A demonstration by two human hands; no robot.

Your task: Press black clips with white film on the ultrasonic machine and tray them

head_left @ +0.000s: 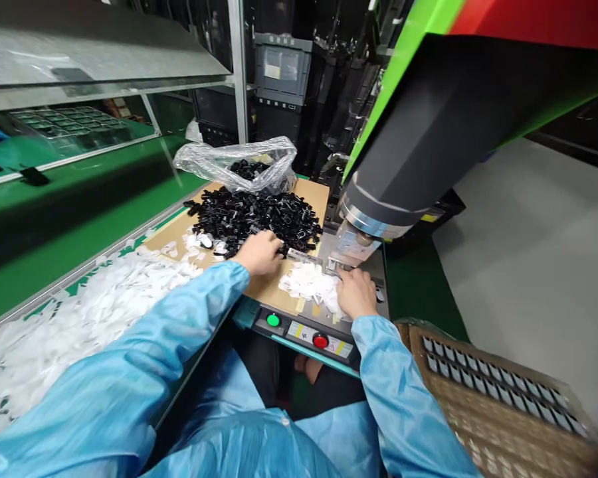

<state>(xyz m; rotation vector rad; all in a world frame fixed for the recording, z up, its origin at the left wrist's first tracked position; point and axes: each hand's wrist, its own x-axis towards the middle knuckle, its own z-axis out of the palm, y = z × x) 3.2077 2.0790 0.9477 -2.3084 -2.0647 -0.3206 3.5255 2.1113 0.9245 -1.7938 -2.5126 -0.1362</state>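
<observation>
My left hand (260, 253) rests at the near edge of a heap of small black plastic parts (249, 216), its fingers curled down. Whatever sits in its fingertips is hidden. My right hand (357, 293) is at the metal work plate, right below the head of a press-like machine (361, 229). Its fingers are bent together at the small fixture (333, 267) under that head, and what they grip cannot be made out. Between the two hands lies a small pile of white pieces (309, 284), touching the right hand's side.
A clear plastic bag (239, 162) with black parts stands behind the heap on a cardboard sheet (315, 192). Many white pieces (104, 305) cover the green bench at left. A green button (273, 320) and a red button (320, 340) face me. A tray of parts (498, 385) sits at lower right.
</observation>
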